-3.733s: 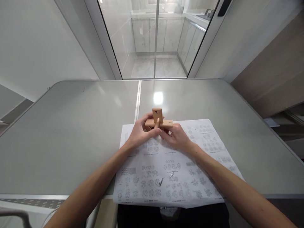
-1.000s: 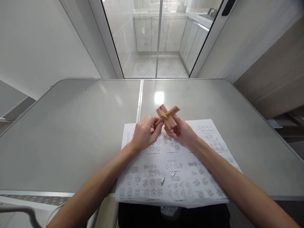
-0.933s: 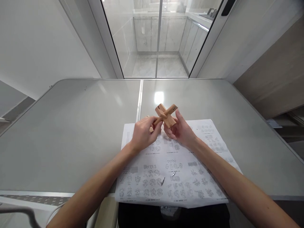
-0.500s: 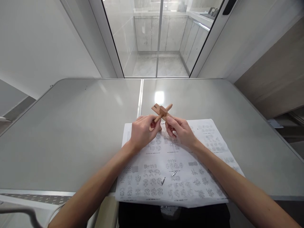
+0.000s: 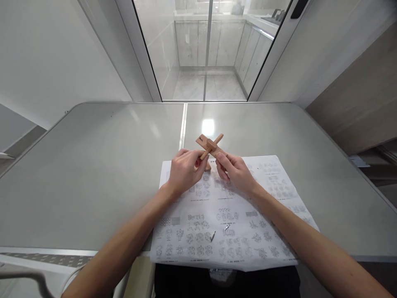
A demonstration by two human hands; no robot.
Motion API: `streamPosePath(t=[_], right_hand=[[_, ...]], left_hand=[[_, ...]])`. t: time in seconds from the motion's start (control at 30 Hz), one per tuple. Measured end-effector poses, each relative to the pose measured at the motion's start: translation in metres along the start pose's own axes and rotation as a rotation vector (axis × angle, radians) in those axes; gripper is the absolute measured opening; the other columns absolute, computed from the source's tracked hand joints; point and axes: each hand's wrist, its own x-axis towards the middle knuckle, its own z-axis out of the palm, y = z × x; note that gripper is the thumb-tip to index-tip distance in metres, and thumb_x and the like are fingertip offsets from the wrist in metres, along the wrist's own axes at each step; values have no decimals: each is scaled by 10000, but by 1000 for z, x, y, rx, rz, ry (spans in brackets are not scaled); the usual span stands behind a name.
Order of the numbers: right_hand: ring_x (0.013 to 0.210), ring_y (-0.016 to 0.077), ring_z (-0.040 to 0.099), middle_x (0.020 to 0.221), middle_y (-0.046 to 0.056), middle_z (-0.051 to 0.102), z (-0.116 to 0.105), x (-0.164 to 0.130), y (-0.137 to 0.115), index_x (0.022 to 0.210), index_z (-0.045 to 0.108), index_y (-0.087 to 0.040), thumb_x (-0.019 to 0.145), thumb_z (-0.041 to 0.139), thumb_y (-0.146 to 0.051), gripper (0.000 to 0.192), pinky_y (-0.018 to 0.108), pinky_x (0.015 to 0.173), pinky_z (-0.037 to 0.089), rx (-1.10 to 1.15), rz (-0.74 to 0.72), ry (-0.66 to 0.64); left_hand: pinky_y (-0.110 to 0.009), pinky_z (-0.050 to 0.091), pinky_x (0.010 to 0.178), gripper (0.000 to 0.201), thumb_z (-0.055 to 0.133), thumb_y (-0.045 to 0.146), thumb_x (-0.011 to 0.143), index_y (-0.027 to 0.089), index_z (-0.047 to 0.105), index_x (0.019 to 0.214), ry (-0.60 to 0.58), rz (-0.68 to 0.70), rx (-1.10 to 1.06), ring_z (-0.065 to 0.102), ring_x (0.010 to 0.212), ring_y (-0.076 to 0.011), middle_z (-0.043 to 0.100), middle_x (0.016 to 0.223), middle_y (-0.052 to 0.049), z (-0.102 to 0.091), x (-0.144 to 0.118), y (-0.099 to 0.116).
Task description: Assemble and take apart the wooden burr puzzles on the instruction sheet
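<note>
Between my hands, above the printed sheet (image 5: 198, 223), is a wooden assembly of crossed pieces. Its flat wooden strip (image 5: 201, 141) carries a dark squiggle at the far left end, and my right hand (image 5: 236, 170) pinches the near right end. A rounded wooden stick (image 5: 218, 139) crosses the strip diagonally; my left hand (image 5: 187, 170) has thumb and fingers closed on its lower end. Where they cross sits a small wooden block (image 5: 211, 144). Below my left fingers shows the end of another wooden piece (image 5: 208, 167); whether it is held or lying on the sheet I cannot tell.
Two small dark-and-silver scraps, a left scrap (image 5: 212, 236) and a right scrap (image 5: 227, 227), lie on the sheet's near half. The grey table (image 5: 93, 174) has a metal seam (image 5: 183, 124) running away from me. Beyond its far edge stands a glass door (image 5: 192, 49).
The wooden assembly has shifted slightly left and away from me, turning a little. Both hands keep their grip on it.
</note>
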Motion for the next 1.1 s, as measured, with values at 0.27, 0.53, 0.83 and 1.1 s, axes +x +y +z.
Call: streamPosePath(t=[0.27, 0.53, 0.83, 1.1], right_hand=[[429, 100, 327, 490, -66, 408, 2, -1, -3, 672, 496, -238, 1044, 607, -617, 543, 293, 447, 308, 11, -12, 49], [426, 103, 280, 486, -70, 374, 10, -3, -2, 681, 480, -242, 1069, 581, -588, 529, 303, 439, 252, 62, -16, 108], [455, 112, 399, 511, -52, 498, 3, -2, -1, 765, 581, -232, 1038, 584, -670, 516, 286, 480, 345, 60, 10, -7], [456, 107, 353, 510, -54, 458, -1, -1, -2, 687, 559, -229, 928, 696, -732, 574, 288, 474, 320, -15, -13, 62]], left_hand=[[-333, 498, 710, 123, 569, 228, 1037, 232, 613, 922, -21, 34, 21, 655, 575, -144, 677, 666, 50, -3, 2, -2], [-326, 480, 677, 141, 600, 174, 1013, 234, 590, 886, 23, 97, 19, 622, 551, -141, 658, 639, 63, 0, 1, 3], [-300, 484, 672, 149, 614, 166, 1017, 217, 578, 882, 58, 129, -6, 601, 547, -116, 643, 640, 71, 0, 2, 3], [-269, 488, 619, 133, 609, 196, 1038, 216, 602, 906, 22, 51, -173, 547, 585, -118, 630, 661, 52, -2, 2, 7]])
